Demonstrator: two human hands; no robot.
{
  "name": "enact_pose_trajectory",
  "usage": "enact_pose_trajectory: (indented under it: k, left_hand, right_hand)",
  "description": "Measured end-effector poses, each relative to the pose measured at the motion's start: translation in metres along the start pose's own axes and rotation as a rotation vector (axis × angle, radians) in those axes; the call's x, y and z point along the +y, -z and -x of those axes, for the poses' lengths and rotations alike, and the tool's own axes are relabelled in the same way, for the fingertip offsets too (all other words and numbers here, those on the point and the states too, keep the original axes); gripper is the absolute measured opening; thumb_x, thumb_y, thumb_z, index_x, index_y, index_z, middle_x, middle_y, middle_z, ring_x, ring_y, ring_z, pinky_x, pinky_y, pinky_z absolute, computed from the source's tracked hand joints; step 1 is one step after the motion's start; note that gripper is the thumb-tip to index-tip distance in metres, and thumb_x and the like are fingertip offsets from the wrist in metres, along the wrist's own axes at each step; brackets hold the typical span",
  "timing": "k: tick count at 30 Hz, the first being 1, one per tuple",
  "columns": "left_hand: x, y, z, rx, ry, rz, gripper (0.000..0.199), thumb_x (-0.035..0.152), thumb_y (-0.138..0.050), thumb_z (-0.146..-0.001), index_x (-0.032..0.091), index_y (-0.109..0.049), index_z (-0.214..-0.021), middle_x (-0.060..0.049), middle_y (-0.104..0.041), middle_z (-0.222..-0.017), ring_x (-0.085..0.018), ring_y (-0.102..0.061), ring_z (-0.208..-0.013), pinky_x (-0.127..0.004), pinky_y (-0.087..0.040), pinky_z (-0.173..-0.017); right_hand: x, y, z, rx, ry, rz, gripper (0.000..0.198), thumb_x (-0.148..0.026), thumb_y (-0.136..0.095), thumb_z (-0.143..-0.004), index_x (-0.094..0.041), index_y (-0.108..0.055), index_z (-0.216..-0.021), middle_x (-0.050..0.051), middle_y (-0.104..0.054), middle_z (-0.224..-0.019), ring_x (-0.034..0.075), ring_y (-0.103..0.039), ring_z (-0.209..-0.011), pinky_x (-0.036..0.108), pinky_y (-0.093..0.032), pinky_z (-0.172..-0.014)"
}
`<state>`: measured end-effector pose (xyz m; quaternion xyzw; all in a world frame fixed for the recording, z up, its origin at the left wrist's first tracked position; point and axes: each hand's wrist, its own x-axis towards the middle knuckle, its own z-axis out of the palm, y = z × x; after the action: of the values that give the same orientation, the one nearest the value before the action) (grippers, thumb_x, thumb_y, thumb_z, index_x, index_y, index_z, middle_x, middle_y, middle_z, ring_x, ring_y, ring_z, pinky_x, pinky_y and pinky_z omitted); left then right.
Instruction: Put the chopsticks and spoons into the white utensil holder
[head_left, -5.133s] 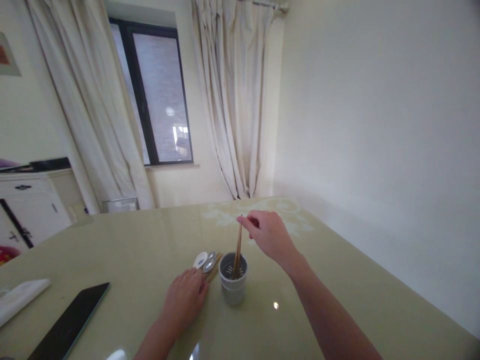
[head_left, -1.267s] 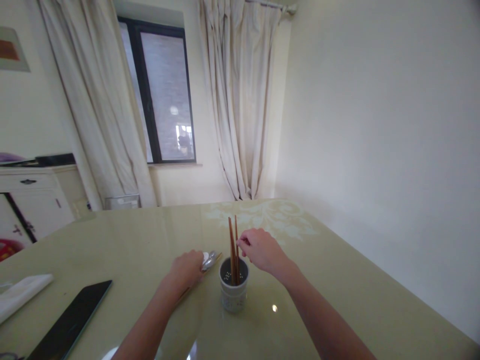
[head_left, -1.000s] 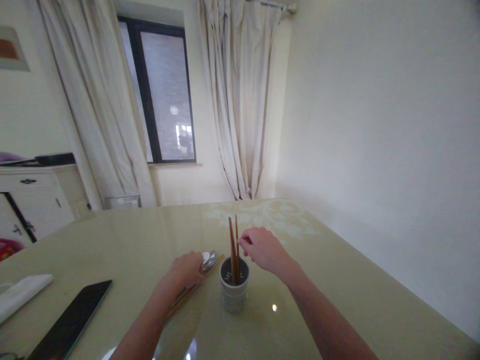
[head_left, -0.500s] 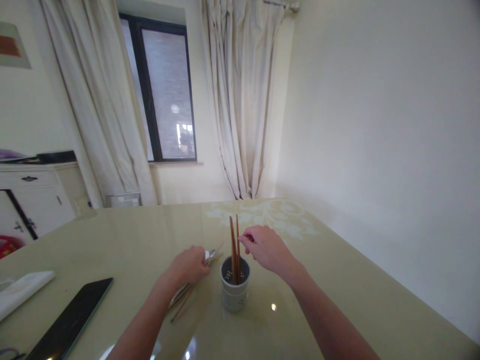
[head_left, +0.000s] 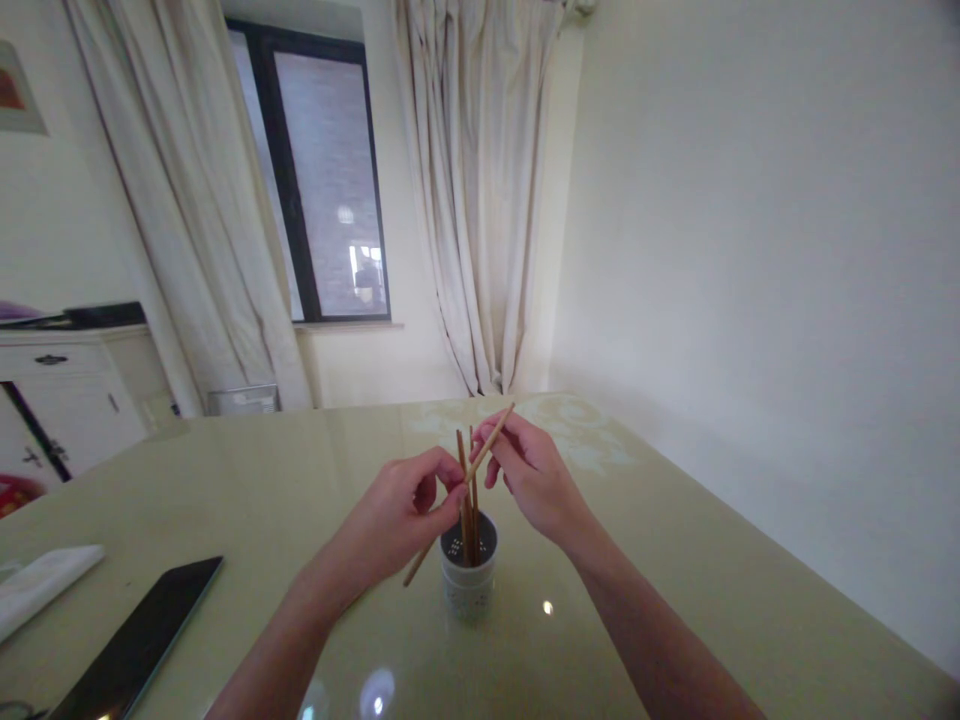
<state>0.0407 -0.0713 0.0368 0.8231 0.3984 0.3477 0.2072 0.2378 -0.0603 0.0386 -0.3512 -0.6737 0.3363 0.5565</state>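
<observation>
A light wooden chopstick (head_left: 491, 440) slants across the middle, its upper end to the right and its lower end down by the holder. My left hand (head_left: 409, 505) pinches it near its middle between thumb and forefinger. Bent round its upper part are the fingers of my right hand (head_left: 536, 470); the stick crosses in front of them, so their exact contact is partly hidden. Just below both hands stands a pale cylindrical utensil holder (head_left: 469, 590) with a holed dark inside. Several brown chopsticks (head_left: 466, 535) stand upright in it. My left hand and forearm mostly cover the utensils lying on the table.
The glossy greenish table (head_left: 637, 620) reaches to the wall on the right. A black tablet-like slab (head_left: 142, 635) and a white flat object (head_left: 49, 585) lie at the left. Beyond the table are curtains (head_left: 480, 200), a window (head_left: 330, 190) and a white cabinet (head_left: 71, 390).
My left hand has risen from the utensils on the table toward the holder, bringing a chopstick up. My right hand has shifted slightly and its fingers now meet that chopstick's upper part.
</observation>
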Motion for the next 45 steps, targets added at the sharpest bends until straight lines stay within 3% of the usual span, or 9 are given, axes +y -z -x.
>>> enact_pose_trajectory:
  k: [4,8,13,18,26,32,36,42,45]
  left_hand:
    - [0.002,-0.001,0.0,0.023,0.027,0.013,0.015,0.034,-0.06,-0.092,0.021,-0.069,-0.091,0.006,-0.056,-0.065,-0.011,-0.047,-0.058,-0.023,-0.035,-0.056]
    - [-0.005,0.003,-0.004,0.043,0.045,0.029,0.028,0.044,-0.053,-0.099,0.021,-0.069,-0.094,0.003,-0.062,-0.069,-0.013,-0.052,-0.062,-0.024,-0.038,-0.059]
    - [-0.047,0.004,-0.008,-0.097,0.187,-0.335,0.03,0.039,-0.051,-0.1,0.021,-0.07,-0.085,-0.005,-0.074,-0.084,-0.02,-0.066,-0.079,-0.029,-0.042,-0.07]
    - [-0.097,-0.017,0.0,-0.408,0.447,-0.704,0.016,0.021,-0.06,-0.087,0.02,-0.074,-0.094,-0.015,-0.078,-0.107,-0.029,-0.073,-0.098,-0.033,-0.046,-0.076]
    - [-0.117,-0.032,0.007,-0.465,0.506,-0.702,0.017,0.022,-0.073,-0.074,0.02,-0.074,-0.091,-0.016,-0.079,-0.105,-0.034,-0.075,-0.097,-0.036,-0.05,-0.075]
    - [-0.113,-0.025,0.003,-0.41,0.491,-0.668,0.012,0.024,-0.066,-0.076,0.021,-0.074,-0.085,-0.012,-0.079,-0.098,-0.029,-0.074,-0.089,-0.032,-0.047,-0.07]
    - [-0.1,-0.001,-0.004,-0.235,0.401,-0.516,0.015,0.031,-0.06,-0.082,0.02,-0.069,-0.076,-0.008,-0.077,-0.083,-0.023,-0.07,-0.078,-0.03,-0.045,-0.068]
    - [-0.051,0.023,-0.006,0.023,0.196,0.189,0.025,0.045,-0.056,-0.096,0.022,-0.055,-0.086,-0.002,-0.076,-0.078,-0.017,-0.069,-0.072,-0.025,-0.046,-0.062]
    - [-0.02,0.014,-0.002,0.045,0.075,0.3,0.026,0.047,-0.061,-0.097,0.021,-0.059,-0.092,0.0,-0.073,-0.079,-0.014,-0.065,-0.07,-0.023,-0.044,-0.061]
  right_hand:
    - [-0.013,0.0,0.005,-0.038,-0.018,-0.111,0.017,-0.025,-0.053,-0.099,-0.021,-0.066,-0.11,0.004,-0.075,-0.098,0.014,-0.07,-0.073,0.022,-0.049,-0.055]
    - [-0.022,0.007,0.008,0.001,0.031,-0.102,0.017,-0.032,-0.06,-0.099,-0.021,-0.067,-0.11,0.006,-0.077,-0.099,0.018,-0.071,-0.083,0.026,-0.054,-0.065]
    - [-0.026,0.035,0.004,0.17,0.087,0.137,0.02,-0.037,-0.064,-0.099,-0.021,-0.07,-0.11,0.006,-0.078,-0.097,0.019,-0.073,-0.085,0.029,-0.055,-0.071]
    - [-0.012,0.043,-0.004,-0.01,-0.006,0.362,0.024,-0.032,-0.054,-0.102,-0.019,-0.07,-0.091,0.004,-0.076,-0.081,0.017,-0.073,-0.072,0.028,-0.055,-0.07]
    - [0.02,0.013,-0.01,-0.13,-0.18,0.59,0.033,-0.029,-0.056,-0.102,-0.019,-0.068,-0.073,0.002,-0.077,-0.072,0.014,-0.073,-0.061,0.023,-0.051,-0.062]
    - [0.025,0.013,-0.009,-0.158,-0.305,0.725,0.046,-0.038,-0.048,-0.107,-0.018,-0.072,-0.073,0.004,-0.077,-0.067,0.014,-0.069,-0.055,0.024,-0.047,-0.058]
    - [0.015,0.021,-0.009,-0.052,-0.254,0.756,0.045,-0.039,-0.05,-0.106,-0.018,-0.073,-0.074,0.003,-0.076,-0.067,0.014,-0.066,-0.052,0.025,-0.046,-0.059]
    - [-0.006,0.01,-0.001,-0.044,-0.053,0.395,0.036,-0.039,-0.051,-0.106,-0.019,-0.073,-0.086,0.0,-0.073,-0.069,0.012,-0.063,-0.051,0.024,-0.048,-0.058]
    - [-0.013,-0.001,0.006,-0.077,-0.002,0.184,0.027,-0.041,-0.056,-0.104,-0.02,-0.072,-0.105,0.0,-0.074,-0.08,0.013,-0.065,-0.058,0.023,-0.05,-0.057]
